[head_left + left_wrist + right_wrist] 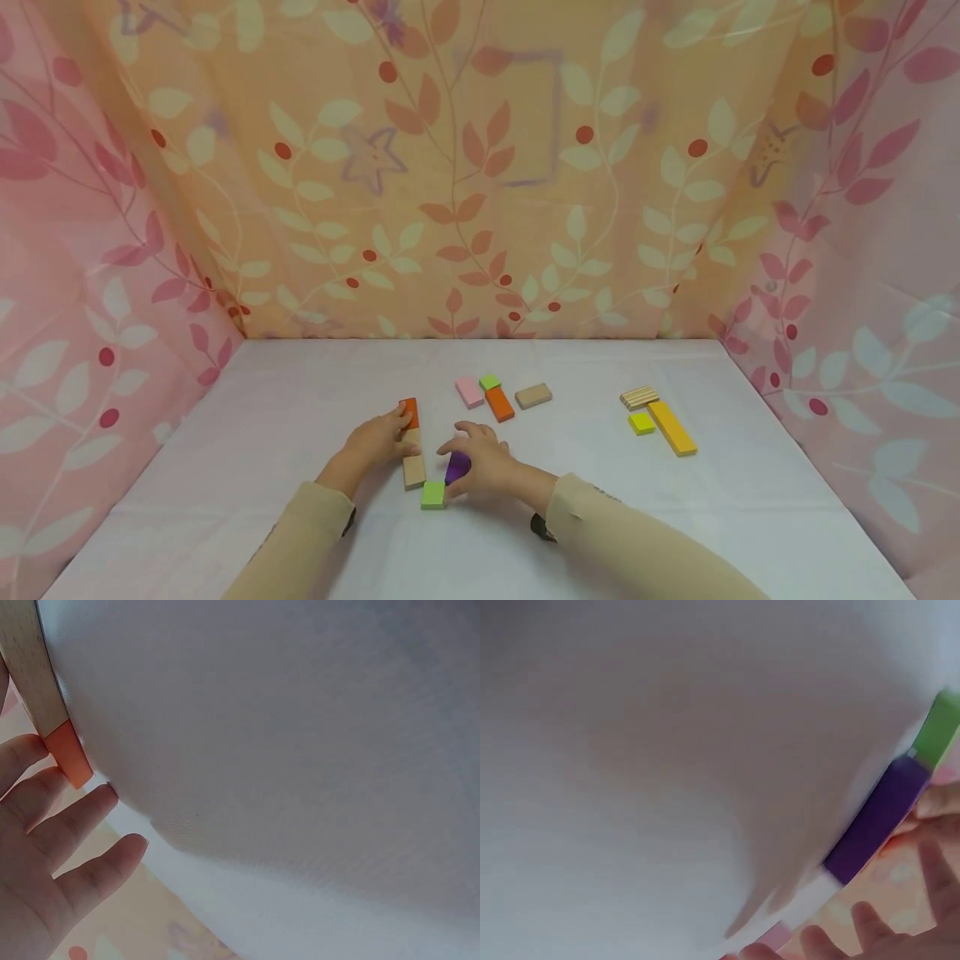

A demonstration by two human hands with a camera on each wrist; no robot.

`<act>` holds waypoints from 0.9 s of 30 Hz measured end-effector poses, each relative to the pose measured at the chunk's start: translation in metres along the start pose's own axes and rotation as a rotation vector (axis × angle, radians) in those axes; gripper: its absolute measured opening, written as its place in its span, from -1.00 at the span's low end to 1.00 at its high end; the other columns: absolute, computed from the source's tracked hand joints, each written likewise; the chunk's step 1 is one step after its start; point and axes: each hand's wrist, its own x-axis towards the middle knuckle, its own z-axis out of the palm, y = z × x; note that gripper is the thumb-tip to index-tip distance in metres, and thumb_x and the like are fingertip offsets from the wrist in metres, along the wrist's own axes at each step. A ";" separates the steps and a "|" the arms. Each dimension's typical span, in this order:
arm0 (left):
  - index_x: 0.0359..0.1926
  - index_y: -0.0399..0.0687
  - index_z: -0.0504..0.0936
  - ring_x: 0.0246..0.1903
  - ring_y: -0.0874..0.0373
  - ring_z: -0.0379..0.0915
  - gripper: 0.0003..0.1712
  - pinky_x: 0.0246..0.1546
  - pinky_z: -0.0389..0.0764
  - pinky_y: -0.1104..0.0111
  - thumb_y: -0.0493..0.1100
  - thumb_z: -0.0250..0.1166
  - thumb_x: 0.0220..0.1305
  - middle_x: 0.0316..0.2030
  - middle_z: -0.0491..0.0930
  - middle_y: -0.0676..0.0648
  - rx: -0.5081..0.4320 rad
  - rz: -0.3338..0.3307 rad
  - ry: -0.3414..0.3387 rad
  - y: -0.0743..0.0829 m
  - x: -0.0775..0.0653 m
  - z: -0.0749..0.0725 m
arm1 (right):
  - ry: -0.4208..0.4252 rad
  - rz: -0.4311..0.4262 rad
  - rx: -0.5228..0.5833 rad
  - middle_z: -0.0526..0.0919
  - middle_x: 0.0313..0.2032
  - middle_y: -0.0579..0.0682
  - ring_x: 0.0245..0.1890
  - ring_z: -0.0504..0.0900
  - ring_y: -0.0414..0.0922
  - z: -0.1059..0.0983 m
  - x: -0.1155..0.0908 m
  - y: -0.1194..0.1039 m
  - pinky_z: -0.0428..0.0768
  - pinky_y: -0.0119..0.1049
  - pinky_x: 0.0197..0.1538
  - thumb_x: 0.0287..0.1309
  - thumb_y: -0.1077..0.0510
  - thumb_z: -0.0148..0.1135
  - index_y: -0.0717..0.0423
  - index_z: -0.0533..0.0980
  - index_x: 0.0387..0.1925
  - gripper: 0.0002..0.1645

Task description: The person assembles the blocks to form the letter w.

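In the head view, my left hand [377,439] lies along a column of blocks, fingertips at the orange block [409,413] and thumb near the plain wooden block [414,472]. The left wrist view shows that hand's fingers [88,814] spread, close to the orange end. A light-green block [432,495] continues the column at the near end. My right hand [486,463] arches over a purple block [458,467] beside the green one. Seen from the right wrist, its fingers [870,926] are spread and apart from the purple block.
Farther back lie a pink block [469,392], a small green block [490,382], another orange block [499,404] and a wooden block [533,396]. To the right are a striped block [639,397], a yellow square [641,423] and a long yellow block [672,428]. Patterned cloth walls surround the white table.
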 end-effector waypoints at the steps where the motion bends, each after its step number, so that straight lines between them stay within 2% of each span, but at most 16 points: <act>1: 0.34 -0.32 0.35 0.31 -0.30 0.19 -0.15 0.23 0.28 -0.10 0.07 0.38 0.16 0.41 0.13 -0.33 -0.001 -0.005 -0.005 0.000 0.000 0.000 | 0.018 0.011 -0.004 0.22 0.37 0.15 0.35 0.13 0.21 -0.002 0.000 0.002 0.20 0.39 0.17 -0.11 0.01 0.57 -0.07 0.56 0.11 -0.33; 4: 0.35 -0.31 0.33 0.33 -0.28 0.15 -0.15 0.26 0.25 -0.08 0.05 0.38 0.16 0.42 0.10 -0.32 -0.013 -0.026 -0.017 0.000 0.001 0.001 | 0.059 0.053 -0.016 0.25 0.34 0.20 0.33 0.16 0.23 -0.007 0.000 0.009 0.22 0.37 0.18 -0.13 0.04 0.58 0.04 0.51 0.17 -0.24; 8: 0.35 -0.32 0.33 0.33 -0.29 0.16 -0.15 0.26 0.26 -0.07 0.04 0.39 0.16 0.42 0.11 -0.32 -0.009 -0.028 -0.011 -0.002 0.001 0.002 | 0.070 0.076 -0.037 0.34 0.26 0.22 0.27 0.24 0.23 -0.007 0.000 0.015 0.27 0.27 0.15 -0.18 0.00 0.59 0.15 0.50 0.15 -0.20; 13: 0.34 -0.33 0.34 0.31 -0.31 0.17 -0.15 0.25 0.26 -0.09 0.04 0.39 0.16 0.41 0.12 -0.32 -0.010 -0.015 -0.005 -0.002 0.001 0.002 | 0.051 0.058 -0.095 0.42 0.16 0.17 0.18 0.31 0.18 -0.004 0.000 0.016 0.33 0.18 0.07 -0.19 -0.10 0.58 0.15 0.52 0.12 -0.18; 19: 0.35 -0.32 0.33 0.31 -0.31 0.17 -0.14 0.25 0.26 -0.09 0.05 0.40 0.14 0.41 0.12 -0.33 -0.026 -0.016 -0.004 -0.002 0.001 0.003 | 0.042 0.067 -0.109 0.43 0.14 0.16 0.15 0.33 0.16 -0.003 -0.001 0.016 0.35 0.13 0.03 -0.19 -0.11 0.58 0.14 0.52 0.12 -0.19; 27: 0.34 -0.33 0.34 0.29 -0.32 0.21 -0.12 0.23 0.29 -0.10 0.06 0.41 0.12 0.39 0.15 -0.35 -0.011 -0.004 0.004 0.000 -0.001 0.002 | 0.033 0.057 -0.101 0.41 0.16 0.19 0.18 0.32 0.18 -0.007 -0.004 0.013 0.33 0.20 0.08 -0.15 -0.06 0.57 0.16 0.51 0.12 -0.21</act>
